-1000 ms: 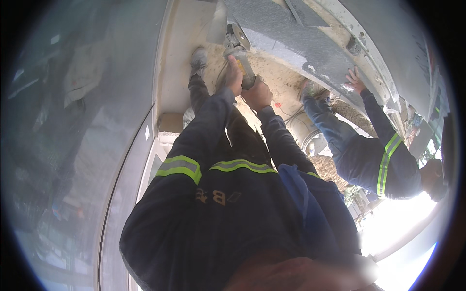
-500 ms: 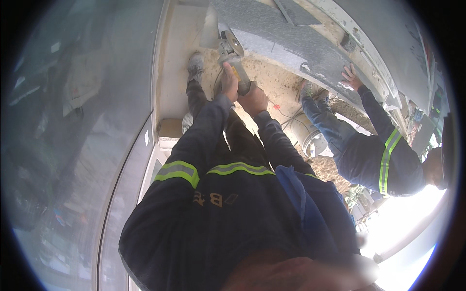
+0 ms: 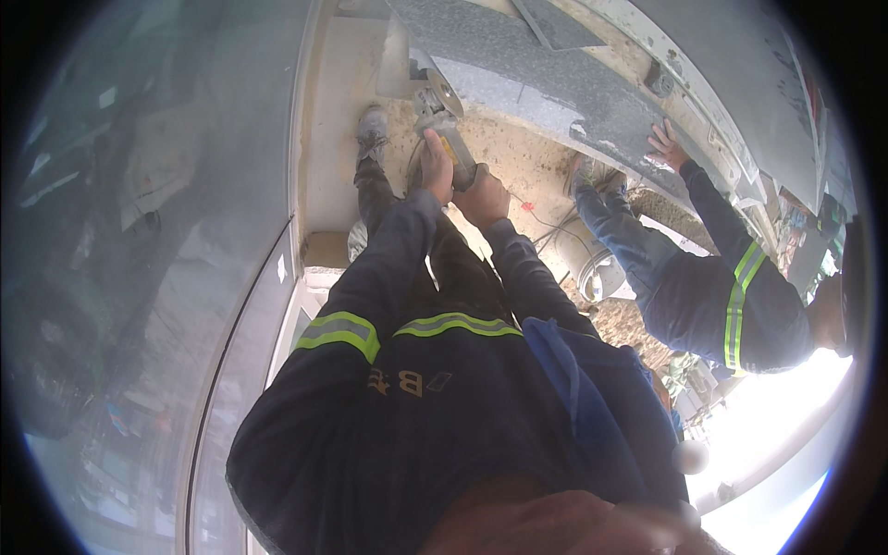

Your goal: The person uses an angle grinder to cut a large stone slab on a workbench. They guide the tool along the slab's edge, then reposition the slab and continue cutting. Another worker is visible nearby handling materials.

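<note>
An angle grinder (image 3: pixel 453 148) is held out in front of me in both hands, its round disc (image 3: pixel 446 94) near the edge of a grey stone slab (image 3: pixel 518 92). My left hand (image 3: pixel 437 168) is wrapped round the grinder's body close to its head, thumb pointing forward. Behind it, my right hand (image 3: pixel 483 197) grips the rear end of the grinder. I cannot tell whether the disc touches the slab or is spinning. Farther right, a co-worker's hand (image 3: pixel 668 148) lies spread on the same slab.
A co-worker (image 3: pixel 712 296) in dark blue with reflective bands bends at the right. A bucket (image 3: pixel 592 264) and a thin cable (image 3: pixel 550 222) lie between us. Glossy panels (image 3: pixel 157 277) rise close on my left. A smaller grey offcut (image 3: pixel 560 26) rests atop the slab.
The grinder and both my hands have shifted very slightly toward me. The co-worker's hand stays on the slab almost unmoved.
</note>
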A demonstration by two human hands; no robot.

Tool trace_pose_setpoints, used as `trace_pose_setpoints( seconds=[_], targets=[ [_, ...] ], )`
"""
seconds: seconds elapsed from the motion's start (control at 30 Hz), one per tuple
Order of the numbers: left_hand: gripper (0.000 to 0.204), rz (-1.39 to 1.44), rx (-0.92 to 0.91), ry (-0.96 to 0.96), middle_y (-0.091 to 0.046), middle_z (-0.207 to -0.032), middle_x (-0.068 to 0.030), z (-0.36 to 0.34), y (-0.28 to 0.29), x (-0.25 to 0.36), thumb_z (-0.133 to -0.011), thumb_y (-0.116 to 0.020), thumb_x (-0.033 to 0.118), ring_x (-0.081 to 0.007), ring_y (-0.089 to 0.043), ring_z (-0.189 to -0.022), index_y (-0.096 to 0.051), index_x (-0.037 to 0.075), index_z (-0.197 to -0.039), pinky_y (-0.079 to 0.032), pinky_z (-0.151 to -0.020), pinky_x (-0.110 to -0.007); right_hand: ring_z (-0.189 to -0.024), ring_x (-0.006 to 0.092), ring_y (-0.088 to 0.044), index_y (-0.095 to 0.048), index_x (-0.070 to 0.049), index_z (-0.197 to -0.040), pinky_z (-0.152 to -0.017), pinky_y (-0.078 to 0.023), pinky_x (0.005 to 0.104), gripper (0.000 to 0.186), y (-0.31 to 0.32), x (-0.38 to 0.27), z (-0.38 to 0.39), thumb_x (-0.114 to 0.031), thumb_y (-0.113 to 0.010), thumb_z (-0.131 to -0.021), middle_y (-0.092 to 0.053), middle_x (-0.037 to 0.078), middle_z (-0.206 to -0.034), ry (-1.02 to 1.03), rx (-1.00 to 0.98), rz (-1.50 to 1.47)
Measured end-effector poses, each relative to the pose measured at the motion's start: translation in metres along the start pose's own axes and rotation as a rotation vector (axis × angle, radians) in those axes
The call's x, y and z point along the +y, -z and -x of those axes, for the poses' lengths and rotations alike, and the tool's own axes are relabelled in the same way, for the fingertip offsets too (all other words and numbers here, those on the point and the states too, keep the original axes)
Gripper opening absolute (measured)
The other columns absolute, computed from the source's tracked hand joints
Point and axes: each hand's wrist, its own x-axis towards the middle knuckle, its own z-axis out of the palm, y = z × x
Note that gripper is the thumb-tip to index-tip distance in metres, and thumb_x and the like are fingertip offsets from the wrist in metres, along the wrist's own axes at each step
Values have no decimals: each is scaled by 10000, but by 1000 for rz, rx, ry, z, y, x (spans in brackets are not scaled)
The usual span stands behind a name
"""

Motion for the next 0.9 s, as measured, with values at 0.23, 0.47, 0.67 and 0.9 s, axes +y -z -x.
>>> trace_pose_setpoints(
  seconds=[0.23,0.47,0.67,0.9],
  targets=[
    [911,10,8,33,-578,-1437,-136,1,-6,3,-1050,-296,775,-276,-583,-1298,-470,18,-1526,-489,-1082,-410,-942,438,-751,-619,0,-1116,-846,-582,532,671,-5,6,-4,-513,-854,-754,-760,247,-986,24,81,-10],
    [923,-34,25,56,-587,-1420,-141,5,-7,-3,-1044,-286,787,-277,-589,-1285,-479,16,-1514,-485,-1085,-406,-986,442,-745,-600,19,-1186,-874,-584,522,700,-2,7,5,-500,-828,-776,-749,272,-1024,-35,5,2],
    [853,107,71,119,-593,-1397,-141,40,11,7,-1064,-350,734,-294,-597,-1253,-477,22,-1514,-490,-1068,-424,-966,427,-752,-607,29,-1224,-866,-587,511,711,20,-19,55,-463,-832,-762,-760,255,-1010,-17,-3,-33],
    [399,183,-314,57,-641,-1264,-92,98,57,89,-1079,-648,297,-235,-647,-1129,-558,51,-1380,-560,-971,-439,-934,427,-743,-636,20,-1118,-814,-589,529,598,40,-61,99,-375,-835,-715,-748,257,-968,169,103,-163]
  ],
)
